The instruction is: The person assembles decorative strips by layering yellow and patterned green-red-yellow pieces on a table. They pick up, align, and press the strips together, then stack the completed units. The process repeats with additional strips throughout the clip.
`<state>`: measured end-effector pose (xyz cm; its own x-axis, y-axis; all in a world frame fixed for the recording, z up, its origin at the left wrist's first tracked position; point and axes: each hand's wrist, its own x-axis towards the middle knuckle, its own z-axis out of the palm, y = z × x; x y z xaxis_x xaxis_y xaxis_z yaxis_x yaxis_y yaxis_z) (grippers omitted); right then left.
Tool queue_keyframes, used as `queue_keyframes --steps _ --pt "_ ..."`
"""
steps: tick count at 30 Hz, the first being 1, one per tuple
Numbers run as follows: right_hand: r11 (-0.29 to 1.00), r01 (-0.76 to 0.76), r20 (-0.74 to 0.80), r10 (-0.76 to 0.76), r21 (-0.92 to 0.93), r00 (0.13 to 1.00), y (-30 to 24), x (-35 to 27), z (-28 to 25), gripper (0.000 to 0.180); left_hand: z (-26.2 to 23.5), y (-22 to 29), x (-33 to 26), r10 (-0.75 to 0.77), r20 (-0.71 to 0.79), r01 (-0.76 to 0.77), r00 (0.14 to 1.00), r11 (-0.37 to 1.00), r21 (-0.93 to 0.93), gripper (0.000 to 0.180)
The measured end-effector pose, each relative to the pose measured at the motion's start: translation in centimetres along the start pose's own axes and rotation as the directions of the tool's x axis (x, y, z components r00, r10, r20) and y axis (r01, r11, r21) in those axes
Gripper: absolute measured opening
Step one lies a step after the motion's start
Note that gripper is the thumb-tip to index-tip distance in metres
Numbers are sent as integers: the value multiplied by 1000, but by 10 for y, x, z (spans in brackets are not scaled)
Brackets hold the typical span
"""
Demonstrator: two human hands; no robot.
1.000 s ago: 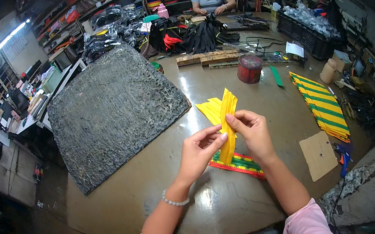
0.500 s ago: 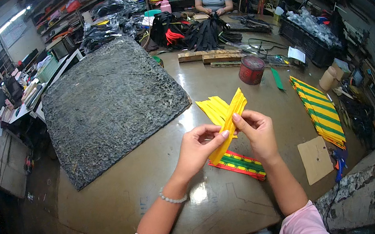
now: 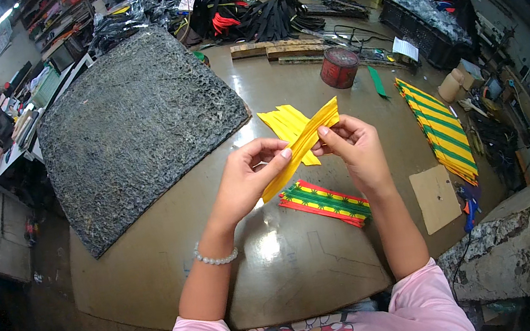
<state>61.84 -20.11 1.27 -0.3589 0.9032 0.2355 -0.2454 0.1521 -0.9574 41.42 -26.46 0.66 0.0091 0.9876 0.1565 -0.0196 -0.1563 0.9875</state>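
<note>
Pinching a yellow strip [image 3: 307,138] between thumb and curled fingers, our left hand [image 3: 249,173] grips it near the middle and our right hand [image 3: 358,148] nearer its upper end. We hold it aslant above the table [image 3: 140,282]. Just beyond it we see more yellow pieces [image 3: 282,123] lying fanned; nearer us lies a patterned band [image 3: 326,204] in red, yellow and green. Farther out stand a red tin [image 3: 339,68], a striped stack [image 3: 439,130] to our right and a rough dark slab [image 3: 146,127] to our left.
</note>
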Motion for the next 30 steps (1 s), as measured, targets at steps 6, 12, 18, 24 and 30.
queue_keyframes --steps 6,12,18,24,30 --pt "1000 -9 58 8 25 998 -4 -3 1 20 1 3 -2 -19 33 21 999 998 -62 24" --pt "991 -89 149 72 105 986 -2 -6 9 26 6 -1 -3 -45 84 51 995 996 -73 21" --pt "996 -79 180 72 30 981 -1 -2 -5 23 14 -5 -3 70 31 -70 997 998 -9 20" --pt "985 -99 201 68 145 977 -3 -3 -5 24 22 -3 -3 298 -20 -299 954 953 -42 20" --pt "997 9 183 -24 83 983 -6 -8 -2 15 20 5 -7 133 11 -130 991 977 -171 22"
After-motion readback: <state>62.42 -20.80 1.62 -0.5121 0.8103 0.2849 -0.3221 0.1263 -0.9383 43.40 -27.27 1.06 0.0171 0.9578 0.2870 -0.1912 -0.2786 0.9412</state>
